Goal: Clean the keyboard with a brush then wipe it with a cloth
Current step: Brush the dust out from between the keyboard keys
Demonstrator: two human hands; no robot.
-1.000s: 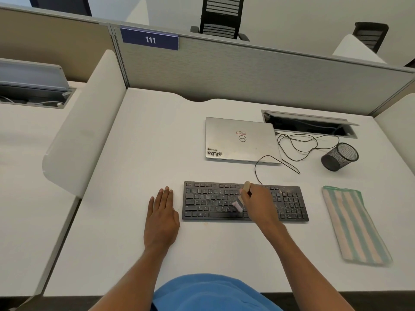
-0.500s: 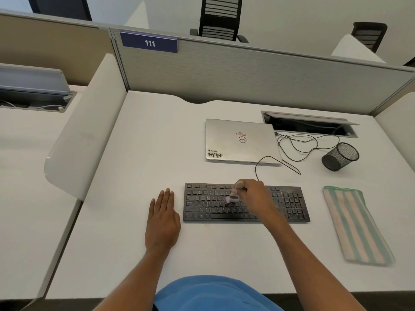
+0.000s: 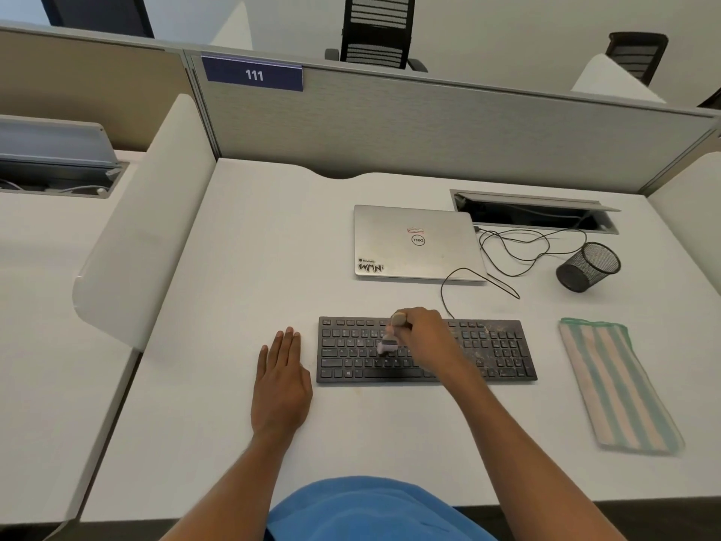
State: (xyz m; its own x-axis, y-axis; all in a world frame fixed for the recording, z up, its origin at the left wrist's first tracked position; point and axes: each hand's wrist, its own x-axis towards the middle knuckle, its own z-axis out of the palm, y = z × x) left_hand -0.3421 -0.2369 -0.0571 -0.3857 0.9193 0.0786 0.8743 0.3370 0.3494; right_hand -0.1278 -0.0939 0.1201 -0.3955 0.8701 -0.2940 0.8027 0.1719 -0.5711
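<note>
- White cubicle desk (image 3: pixel 242 275) served as the work surface.
- Right hand (image 3: pixel 425 333) was curled round the brush (image 3: pixel 391 337), bristles on the middle keys of the keyboard (image 3: pixel 351 365).
- Left hand (image 3: pixel 281 380) lay flat, fingers straight, on the desk just beside the keyboard's left end.
- Crumbs (image 3: pixel 493 345) showed on the right-hand keys; cloth (image 3: pixel 618 388) lay untouched near that end.
- Risk: the unbraced keyboard could slide under hard strokes; crumbs might be swept onto the cloth.

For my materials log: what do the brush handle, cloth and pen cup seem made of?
Brush handle: probably pale wood, judging by its tan rounded end; blurred. Cloth: soft matte woven fabric, green and peach stripes, hemmed edge. Pen cup: likely black metal mesh; its wall is a see-through lattice.
</note>
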